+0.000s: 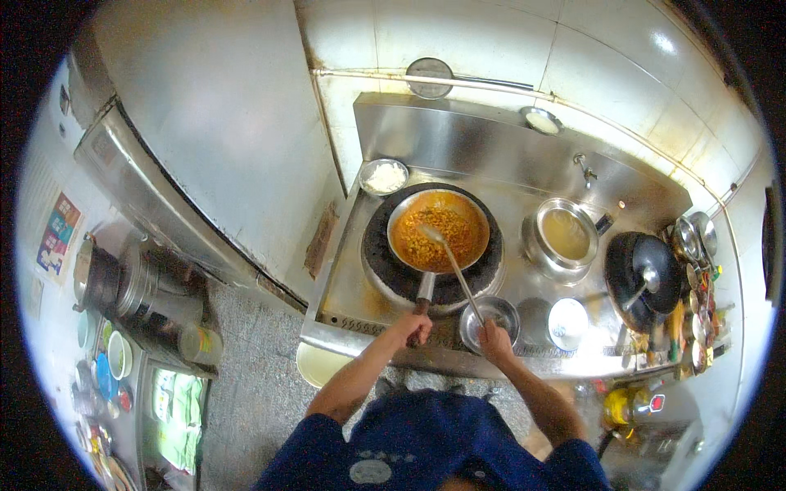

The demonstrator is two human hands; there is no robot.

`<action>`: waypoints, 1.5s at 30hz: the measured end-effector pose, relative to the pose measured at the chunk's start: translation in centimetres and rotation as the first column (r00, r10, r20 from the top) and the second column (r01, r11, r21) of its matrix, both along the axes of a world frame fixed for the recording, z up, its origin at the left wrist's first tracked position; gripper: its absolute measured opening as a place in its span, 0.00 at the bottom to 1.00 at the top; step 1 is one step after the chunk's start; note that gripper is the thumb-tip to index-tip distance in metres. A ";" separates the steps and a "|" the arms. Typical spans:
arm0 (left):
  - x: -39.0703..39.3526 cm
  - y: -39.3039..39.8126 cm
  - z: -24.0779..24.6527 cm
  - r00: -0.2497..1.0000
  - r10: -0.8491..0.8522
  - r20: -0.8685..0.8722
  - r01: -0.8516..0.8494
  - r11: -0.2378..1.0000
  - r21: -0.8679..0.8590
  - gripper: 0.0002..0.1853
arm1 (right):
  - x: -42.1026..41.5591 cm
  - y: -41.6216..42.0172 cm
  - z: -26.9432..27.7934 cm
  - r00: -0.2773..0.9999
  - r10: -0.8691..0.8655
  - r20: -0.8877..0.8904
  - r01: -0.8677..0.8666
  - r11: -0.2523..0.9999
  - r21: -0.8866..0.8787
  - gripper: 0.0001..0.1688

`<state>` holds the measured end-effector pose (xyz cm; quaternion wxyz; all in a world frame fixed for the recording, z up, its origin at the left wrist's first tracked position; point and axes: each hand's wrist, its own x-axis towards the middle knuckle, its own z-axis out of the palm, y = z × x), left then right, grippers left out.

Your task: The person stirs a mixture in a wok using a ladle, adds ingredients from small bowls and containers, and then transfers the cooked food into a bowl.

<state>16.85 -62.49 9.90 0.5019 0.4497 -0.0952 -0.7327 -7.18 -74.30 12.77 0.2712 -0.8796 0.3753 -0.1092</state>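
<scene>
My left hand (417,330) grips the dark handle of a metal wok (482,230), which rests over the black burner ring (376,245) of a steel range. Orange-brown chopped food (424,239) in oily sauce covers the wok's bottom. In my right hand (496,340) is the long handle of a metal cooking ladle (457,270). Its head lies in the food, left of the wok's middle. Just under that hand stands a steel bowl (470,334), partly hidden by it.
A bowl of white food (384,177) stands behind the burner on the left. To the right are a pot of yellowish liquid (565,233), a white plate or bowl (568,324) and a black wok (660,276). A tap (586,172) juts from the steel backsplash (491,135).
</scene>
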 end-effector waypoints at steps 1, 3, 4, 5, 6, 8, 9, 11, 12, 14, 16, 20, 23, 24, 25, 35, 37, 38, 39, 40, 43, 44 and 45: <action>0.2 0.1 -0.4 0.999 0.031 -0.023 -0.030 0.997 0.068 0.12 | -0.1 0.4 0.1 0.999 0.036 0.026 -0.035 0.999 -0.041 0.15; 0.1 -0.2 -0.8 0.996 0.040 0.078 -0.050 0.991 0.124 0.12 | -0.7 0.8 -0.8 0.996 0.080 0.028 -0.078 0.994 -0.073 0.15; -0.7 -0.6 -0.7 0.981 0.023 0.195 -0.045 0.993 0.109 0.12 | -1.5 0.6 -1.9 0.996 0.094 0.000 -0.093 0.994 -0.062 0.14; -1.4 -0.7 -0.6 0.951 0.008 0.308 -0.038 0.995 0.094 0.13 | -2.2 0.6 -3.1 0.994 0.108 -0.027 -0.109 0.993 -0.051 0.14; -1.7 -0.5 -0.5 0.953 0.048 0.300 -0.068 0.996 0.060 0.12 | -2.6 0.5 -1.8 0.990 0.134 -0.034 -0.134 0.991 -0.001 0.15; -1.5 0.0 0.4 0.949 0.126 0.289 -0.129 0.992 -0.011 0.12 | -2.2 0.2 4.3 0.982 0.185 -0.033 -0.181 0.979 0.095 0.17; -1.7 0.2 1.5 0.934 0.101 0.344 -0.107 0.994 -0.001 0.12 | -2.9 0.0 5.1 0.986 0.165 -0.036 -0.159 0.978 0.133 0.17; -0.7 -0.5 4.5 0.884 0.048 0.465 -0.060 0.998 0.012 0.12 | -3.4 -1.2 6.5 0.992 0.121 -0.028 -0.113 0.974 0.196 0.16; -0.4 -0.3 5.1 0.869 0.084 0.488 -0.082 0.996 -0.026 0.12 | -2.3 -1.2 9.4 0.983 0.180 0.031 -0.181 0.936 0.301 0.16; -0.5 -1.5 6.2 0.841 0.135 0.524 -0.081 0.989 -0.124 0.12 | -2.3 -3.1 7.7 0.986 0.165 0.011 -0.165 0.976 0.146 0.15; -0.6 -1.1 5.5 0.825 0.140 0.547 -0.075 0.987 -0.140 0.13 | -1.5 -3.4 8.4 0.992 0.106 -0.068 -0.104 0.994 0.022 0.15; -3.9 2.8 4.9 0.817 0.198 0.542 -0.142 0.979 -0.144 0.12 | 0.1 -2.7 9.4 0.972 -0.120 -0.204 0.123 0.992 -0.002 0.14; -3.4 2.2 7.3 0.797 0.027 0.604 0.025 0.997 -0.079 0.13 | 0.3 -0.6 6.0 0.984 -0.123 -0.133 0.119 0.992 -0.038 0.15; -2.6 1.4 5.6 0.863 0.021 0.504 0.012 0.998 -0.062 0.13 | 0.4 0.0 5.3 0.994 -0.066 -0.085 0.063 0.997 -0.046 0.15; -2.3 0.7 4.4 0.894 0.040 0.446 -0.026 0.999 -0.037 0.13 | 0.4 0.1 5.1 0.999 -0.021 -0.036 0.019 0.997 -0.069 0.15; -1.7 -0.6 -1.3 0.963 0.205 0.173 -0.206 0.978 -0.010 0.08 | 8.8 0.5 -0.1 0.881 -0.400 0.254 0.348 0.910 0.227 0.20; -2.3 -0.7 1.2 0.960 0.262 0.095 -0.273 0.953 0.133 0.08 | 9.3 0.3 -3.5 0.873 -0.389 0.294 0.357 0.921 0.157 0.21; -2.2 -0.3 0.6 0.958 0.214 0.188 -0.239 0.963 0.122 0.08 | 9.1 0.5 -4.9 0.843 -0.373 0.389 0.230 0.901 0.367 0.21; -1.8 -0.1 0.3 0.944 0.165 0.284 -0.202 0.974 0.104 0.09 | 9.2 0.4 -5.0 0.789 -0.374 0.488 0.068 0.842 0.535 0.21; -1.4 -0.1 0.0 0.919 0.114 0.377 -0.159 0.983 0.089 0.09 | 9.2 0.1 -5.0 0.783 -0.392 0.483 0.003 0.779 0.627 0.21; -2.4 -0.4 1.5 0.984 0.149 0.094 -0.162 0.976 0.147 0.10 | 8.8 -0.8 -3.0 0.854 -0.472 0.220 0.121 0.590 0.798 0.22; -2.2 -0.1 1.3 0.974 0.081 0.209 -0.116 0.980 0.160 0.10 | 7.8 -0.6 -4.0 0.843 -0.242 0.480 0.037 0.917 0.397 0.21; -1.3 0.1 0.7 0.948 0.016 0.316 -0.069 0.985 0.156 0.11 | 6.2 -0.9 -2.4 0.832 -0.189 0.521 0.030 0.954 0.299 0.20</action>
